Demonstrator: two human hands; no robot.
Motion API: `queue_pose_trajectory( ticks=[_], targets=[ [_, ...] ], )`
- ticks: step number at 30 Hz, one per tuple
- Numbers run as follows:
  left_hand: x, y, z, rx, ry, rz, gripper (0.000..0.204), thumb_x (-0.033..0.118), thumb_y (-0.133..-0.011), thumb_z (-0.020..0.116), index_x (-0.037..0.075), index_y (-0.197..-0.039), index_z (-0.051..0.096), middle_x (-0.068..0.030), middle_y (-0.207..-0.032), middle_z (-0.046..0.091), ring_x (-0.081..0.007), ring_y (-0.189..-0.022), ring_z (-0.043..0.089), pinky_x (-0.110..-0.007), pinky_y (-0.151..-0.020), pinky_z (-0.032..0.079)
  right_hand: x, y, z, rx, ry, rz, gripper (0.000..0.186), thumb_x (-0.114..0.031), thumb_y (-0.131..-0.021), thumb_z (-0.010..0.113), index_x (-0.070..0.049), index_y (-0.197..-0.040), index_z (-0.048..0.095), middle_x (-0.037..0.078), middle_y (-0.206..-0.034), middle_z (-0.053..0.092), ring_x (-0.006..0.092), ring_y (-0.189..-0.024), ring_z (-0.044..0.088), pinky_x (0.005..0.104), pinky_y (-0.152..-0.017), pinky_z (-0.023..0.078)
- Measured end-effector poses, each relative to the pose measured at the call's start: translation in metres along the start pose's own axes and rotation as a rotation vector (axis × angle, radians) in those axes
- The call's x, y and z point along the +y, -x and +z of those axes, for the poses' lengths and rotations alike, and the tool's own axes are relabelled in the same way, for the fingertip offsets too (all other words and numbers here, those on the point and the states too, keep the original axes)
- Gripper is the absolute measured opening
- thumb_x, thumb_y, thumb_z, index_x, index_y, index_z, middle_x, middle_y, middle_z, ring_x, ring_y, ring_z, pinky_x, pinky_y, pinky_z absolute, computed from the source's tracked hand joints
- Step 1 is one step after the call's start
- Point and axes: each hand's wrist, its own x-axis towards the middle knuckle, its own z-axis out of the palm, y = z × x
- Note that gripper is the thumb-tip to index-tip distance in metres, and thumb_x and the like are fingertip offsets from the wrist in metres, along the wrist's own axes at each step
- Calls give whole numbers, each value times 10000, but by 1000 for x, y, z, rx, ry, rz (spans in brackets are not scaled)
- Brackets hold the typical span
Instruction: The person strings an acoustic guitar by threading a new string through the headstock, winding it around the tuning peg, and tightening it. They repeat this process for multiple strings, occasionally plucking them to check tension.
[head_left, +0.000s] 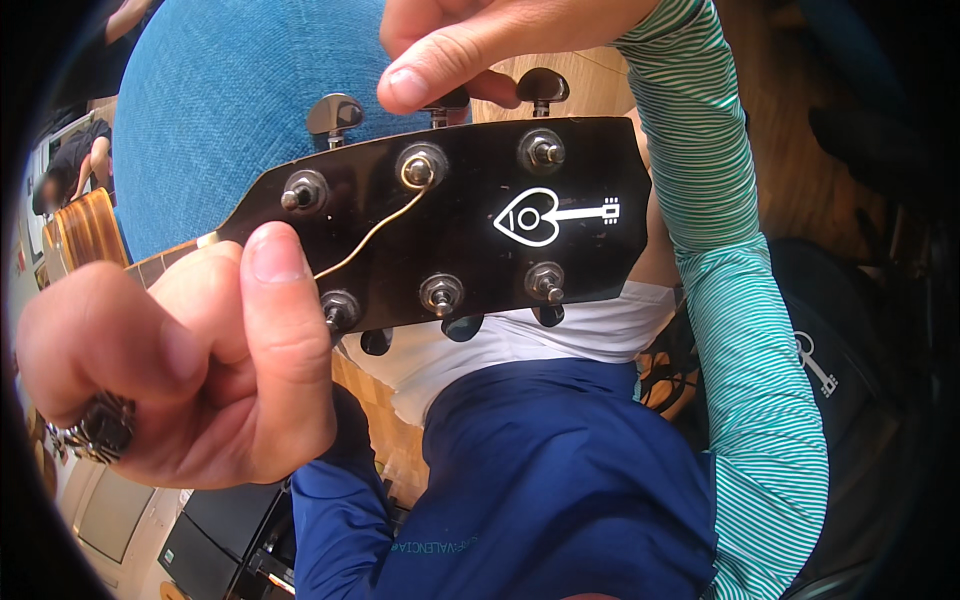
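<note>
A black guitar headstock [460, 240] with a white heart-and-key emblem lies across the view, its neck running off left. A thin gold-coloured guitar string [376, 232] comes from the middle post [419, 168] of the upper row. Its other end goes behind the thumb of my left hand [230, 350], which is closed in a pinch and wears a dark ring. Above the headstock, my right hand [480, 45] has thumb and fingers closed around the middle upper tuning peg [453, 100], partly hiding it. The other posts shown carry no visible string.
A large blue fabric cushion or seat [230, 110] stands behind the headstock. Glossy brown wood [85, 230] shows at far left, near another person [75, 165]. A black box-like object [225, 540] sits lower left, and a dark bag [830, 300] lies at the right.
</note>
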Motion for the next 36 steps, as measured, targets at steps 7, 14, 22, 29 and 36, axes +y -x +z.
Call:
queue_pose_trajectory(
  ticks=[7,14,22,29,36],
  targets=[
    [-7,6,-8,41,-118,-4,189,-118,-855,658,-15,-805,509,28,-618,445,-23,-538,417,-136,-616,320,17,7,14,118,-333,-59,391,-269,-896,765,27,-1126,658,92,-864,731,111,-755,688,218,-657,549],
    [-25,19,-8,135,-83,43,231,-97,-850,676,14,-691,550,46,-634,410,-19,-553,380,-139,-636,289,8,4,0,-14,-22,-73,347,-294,-914,743,37,-1009,701,84,-842,730,106,-733,683,204,-641,537],
    [-8,5,-13,-5,-225,60,228,-87,-854,675,19,-685,564,51,-650,401,-19,-558,364,-132,-642,272,28,1,12,126,-379,-45,396,-195,-861,798,40,-1139,642,115,-858,730,118,-763,691,213,-670,552],
    [-26,-4,-31,-198,-382,308,245,-94,-857,664,19,-691,524,60,-593,396,-17,-555,360,-127,-635,274,15,2,2,20,-166,-87,322,-225,-883,774,53,-1028,698,126,-853,735,154,-727,708,245,-652,580],
    [-7,5,-7,63,-156,7,274,-91,-842,677,10,-617,557,45,-611,434,-19,-565,368,-142,-603,272,12,4,14,193,-338,-9,397,-184,-836,818,54,-1115,665,125,-926,730,141,-800,704,242,-706,583]
  ],
)
